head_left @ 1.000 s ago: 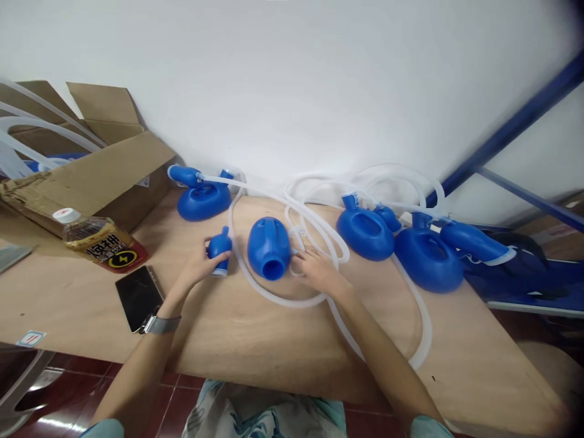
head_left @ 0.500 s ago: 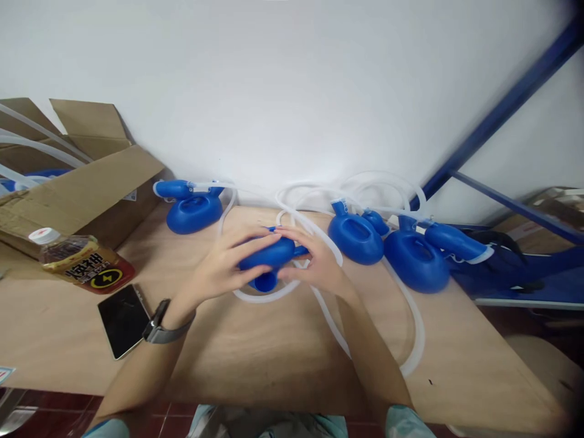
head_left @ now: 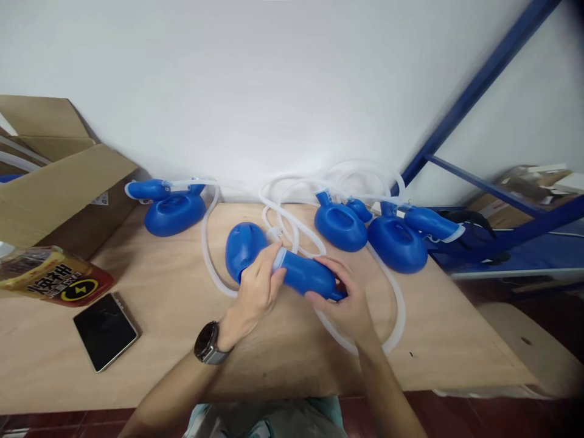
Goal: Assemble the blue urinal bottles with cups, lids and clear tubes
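A blue plastic vessel (head_left: 244, 245) lies on the wooden table (head_left: 182, 340) in front of me, joined to a blue spout piece (head_left: 305, 275) with a white collar. My left hand (head_left: 256, 289) is closed around the junction of vessel and spout. My right hand (head_left: 345, 298) grips the narrow end of the spout. A clear white hose (head_left: 210, 255) loops around the vessel and under my right hand.
Three more blue vessels rest by the wall: one at left (head_left: 173, 210), two at right (head_left: 340, 225) (head_left: 398, 244). An open cardboard box (head_left: 50, 182), a drink bottle (head_left: 52, 281) and a phone (head_left: 104, 331) lie at left. Blue shelf rails (head_left: 474, 79) rise at right.
A second ago my left hand held a small blue piece and the vessel lay alone. Both hands then lifted the vessel. Now the spout is on it and both hands grip the assembly.
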### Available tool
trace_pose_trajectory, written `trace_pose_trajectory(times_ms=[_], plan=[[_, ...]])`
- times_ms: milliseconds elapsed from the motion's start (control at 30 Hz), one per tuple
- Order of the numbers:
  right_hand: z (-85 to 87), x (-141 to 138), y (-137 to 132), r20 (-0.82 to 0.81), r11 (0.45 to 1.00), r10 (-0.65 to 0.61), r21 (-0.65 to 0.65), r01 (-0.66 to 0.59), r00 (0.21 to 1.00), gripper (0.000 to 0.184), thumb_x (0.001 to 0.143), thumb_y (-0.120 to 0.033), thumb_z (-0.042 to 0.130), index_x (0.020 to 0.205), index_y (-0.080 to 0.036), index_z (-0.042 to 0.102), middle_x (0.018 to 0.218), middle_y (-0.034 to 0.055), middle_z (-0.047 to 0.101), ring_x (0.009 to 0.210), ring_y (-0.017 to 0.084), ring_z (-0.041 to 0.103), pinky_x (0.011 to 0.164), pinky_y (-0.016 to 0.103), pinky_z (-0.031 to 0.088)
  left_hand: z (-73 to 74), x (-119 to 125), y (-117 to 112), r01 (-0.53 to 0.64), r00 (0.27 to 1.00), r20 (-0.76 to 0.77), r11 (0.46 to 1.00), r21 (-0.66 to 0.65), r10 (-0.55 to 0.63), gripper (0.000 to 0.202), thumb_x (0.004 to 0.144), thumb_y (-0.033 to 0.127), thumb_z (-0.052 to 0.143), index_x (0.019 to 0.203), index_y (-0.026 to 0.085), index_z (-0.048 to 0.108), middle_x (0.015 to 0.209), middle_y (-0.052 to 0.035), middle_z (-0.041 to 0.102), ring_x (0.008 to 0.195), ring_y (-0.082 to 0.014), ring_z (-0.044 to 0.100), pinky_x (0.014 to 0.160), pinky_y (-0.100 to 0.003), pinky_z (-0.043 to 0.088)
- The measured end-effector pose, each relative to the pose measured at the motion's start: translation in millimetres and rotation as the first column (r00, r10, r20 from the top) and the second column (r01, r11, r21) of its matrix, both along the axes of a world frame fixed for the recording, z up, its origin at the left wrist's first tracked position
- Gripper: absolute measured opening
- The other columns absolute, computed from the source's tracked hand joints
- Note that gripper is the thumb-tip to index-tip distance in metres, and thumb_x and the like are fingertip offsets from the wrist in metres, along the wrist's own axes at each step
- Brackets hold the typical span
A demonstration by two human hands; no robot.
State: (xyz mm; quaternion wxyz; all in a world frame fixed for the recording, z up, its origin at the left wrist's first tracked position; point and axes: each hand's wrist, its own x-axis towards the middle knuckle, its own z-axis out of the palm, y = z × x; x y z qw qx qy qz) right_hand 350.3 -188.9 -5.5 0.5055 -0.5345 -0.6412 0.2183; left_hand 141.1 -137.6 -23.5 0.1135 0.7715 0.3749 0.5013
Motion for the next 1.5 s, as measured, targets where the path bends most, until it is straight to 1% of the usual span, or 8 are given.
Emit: trace_pose_trajectory(times_ms=[167,367,467,633,967,1100,1200,1500], plan=[[-45.7,14.4,-25.5,-0.058,0.993,-0.104,-0.067,0.1,0.993,0.049,0.077,-0.049,0.085,0.121,-0.028,0.079,0.117,0.0113,0.074,0.098,0.03,0.074,0.063,0.033,0.061,-39.7,29.1,-20.3,-0.006,0.987,0.157,0.976,-0.22,0.041,0.05,0.111,0.05,0.036,0.134,0.019,0.068,0.13,-0.0148,0.075,0.123,-0.0289,0.072,0.107,-0.046,0.059],[-82.2,51.5,-51.1,-0.111,0.977,-0.206,-0.087,0.197,0.972,0.045,0.077,-0.052,0.083,0.115,-0.027,0.081,0.113,0.0116,0.076,0.102,0.033,0.074,0.079,0.043,0.064,-72.8,38.4,-28.4,0.107,0.962,0.254,0.714,-0.692,0.102,0.055,0.109,0.058,0.03,0.111,0.02,0.069,0.096,-0.0113,0.078,0.081,-0.0268,0.076,0.074,-0.042,0.064],[-81.1,55.7,-56.3,-0.035,0.96,-0.244,-0.149,0.236,0.969,0.048,0.076,-0.045,0.085,0.119,-0.027,0.08,0.119,0.0124,0.075,0.106,0.032,0.074,0.073,0.038,0.064,-88.8,32.0,-21.3,0.085,0.992,0.124,0.719,-0.689,0.001,0.035,0.105,0.046,0.046,0.117,0.02,0.067,0.094,-0.0092,0.077,0.078,-0.0252,0.074,0.074,-0.039,0.063],[-77.8,59.7,-52.7,-0.03,0.979,-0.151,-0.142,0.145,0.988,0.046,0.075,-0.046,0.084,0.116,-0.027,0.081,0.117,0.0116,0.077,0.104,0.032,0.074,0.068,0.036,0.062,-104.7,12.1,-5.5,-0.191,0.979,-0.07,0.754,-0.629,0.19,0.022,0.097,0.028,0.052,0.111,0.019,0.066,0.083,-0.0092,0.07,0.084,-0.0298,0.069,0.091,-0.049,0.054],[-69.9,48.4,-41.5,0.078,0.987,-0.142,-0.065,0.147,0.987,0.051,0.085,-0.042,0.083,0.133,-0.029,0.073,0.134,0.0112,0.067,0.121,0.03,0.07,0.082,0.039,0.068,-83.2,-17.6,-5.8,-0.339,0.939,-0.148,0.768,-0.544,0.31,0.032,0.1,0.035,0.049,0.126,0.019,0.061,0.086,-0.0043,0.069,0.073,-0.0239,0.064,0.076,-0.037,0.051],[-70.8,21.9,-30.6,0.144,0.998,0.07,-0.004,-0.07,0.987,0.052,0.092,-0.034,0.078,0.142,-0.033,0.067,0.139,0.0096,0.066,0.13,0.029,0.067,0.108,0.046,0.061,-60.5,-15.3,-18.9,-0.033,0.999,0.0,0.815,-0.578,0.041,0.034,0.098,0.046,0.06,0.117,0.019,0.068,0.094,-0.0059,0.071,0.079,-0.0216,0.065,0.071,-0.032,0.051],[-70.4,11.7,-24.3,0.139,0.991,0.123,0.028,-0.128,0.983,0.056,0.09,-0.031,0.08,0.144,-0.034,0.065,0.14,0.0091,0.066,0.129,0.029,0.067,0.112,0.048,0.059,-49.5,-12.1,-29.2,0.149,0.988,0.128,0.769,-0.622,-0.088,0.032,0.094,0.047,0.068,0.114,0.022,0.066,0.11,-0.0065,0.071,0.087,-0.0199,0.066,0.063,-0.026,0.049],[-75.7,34.9,-17.8,0.137,0.949,0.311,0.013,-0.315,0.941,0.061,0.08,-0.026,0.088,0.138,-0.03,0.071,0.133,0.0114,0.07,0.118,0.029,0.072,0.099,0.043,0.064,-42.4,-23.9,-25.0,0.341,0.934,0.207,0.561,-0.755,-0.289,0.026,0.094,0.043,0.068,0.088,0.02,0.056,0.078,0.0015,0.06,0.074,-0.0137,0.055,0.059,-0.022,0.035]])
